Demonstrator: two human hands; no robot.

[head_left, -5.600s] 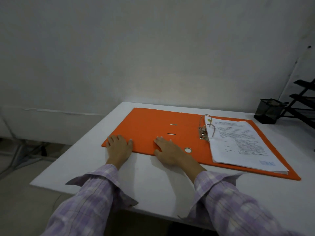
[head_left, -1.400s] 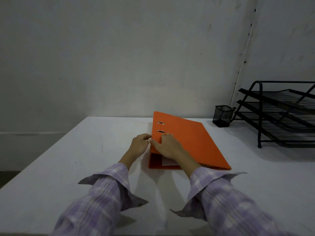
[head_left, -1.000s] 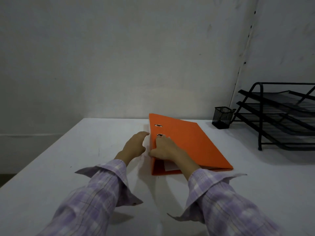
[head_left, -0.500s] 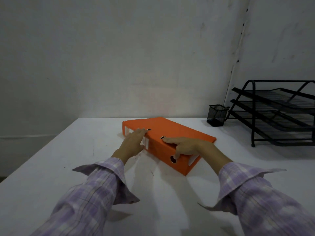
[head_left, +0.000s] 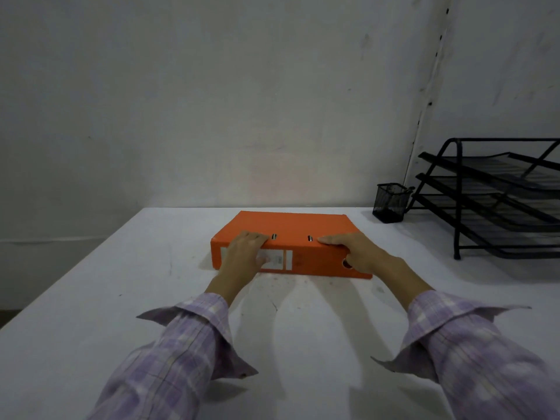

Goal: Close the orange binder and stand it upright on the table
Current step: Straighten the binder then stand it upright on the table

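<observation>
The orange binder (head_left: 295, 227) lies closed and flat on the white table (head_left: 121, 298), its spine with a white label turned toward me. My left hand (head_left: 244, 253) covers the left part of the spine, fingers hooked over the top edge of the cover. My right hand (head_left: 356, 251) grips the right end of the spine, fingers on top and thumb by the round finger hole.
A black mesh pen cup (head_left: 391, 203) stands at the back right by the wall. To its right a black three-tier wire letter tray (head_left: 497, 201) takes up the table's right side. The table's left edge drops off at the left.
The open binder was closed, then turned so that its spine faces me squarely. Both hands have shifted onto the spine, one at each end.
</observation>
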